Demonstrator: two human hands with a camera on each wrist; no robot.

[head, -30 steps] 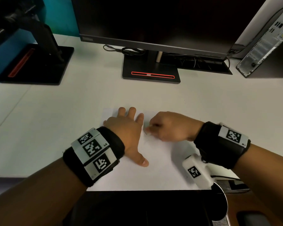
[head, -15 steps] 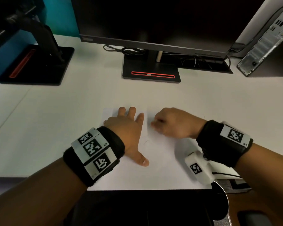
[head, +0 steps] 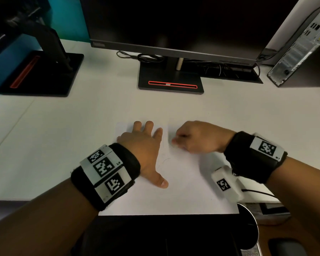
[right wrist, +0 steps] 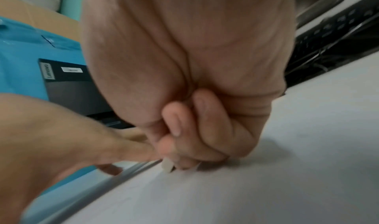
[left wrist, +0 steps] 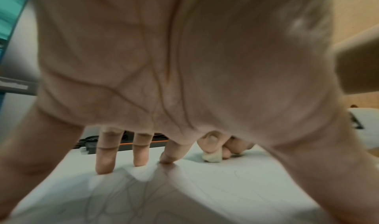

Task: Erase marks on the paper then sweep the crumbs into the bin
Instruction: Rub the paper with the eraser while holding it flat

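The paper [head: 174, 191] lies flat on the white tabletop [head: 63, 135], its near edge at the tabletop's front edge. The left hand [head: 146, 150] lies spread on the sheet, fingers straight and pressing it down, thumb splayed toward the person. Just to its right, the right hand [head: 198, 138] is curled tight, pinching a small pale eraser [left wrist: 212, 157] between thumb and fingertips, the eraser's tip touching the paper. From the left wrist, faint pencil lines [left wrist: 127, 193] show on the sheet under the palm, and a few thin strokes [head: 164, 160] lie between the two hands in the head view. Both wrists wear black bands [head: 107, 174] with printed marker tags. Behind the paper stands a dark monitor [head: 174, 24] on a black base [head: 170, 80] with a red stripe; a second stand [head: 42, 71] sits far left, and a computer tower [head: 303, 47] far right.
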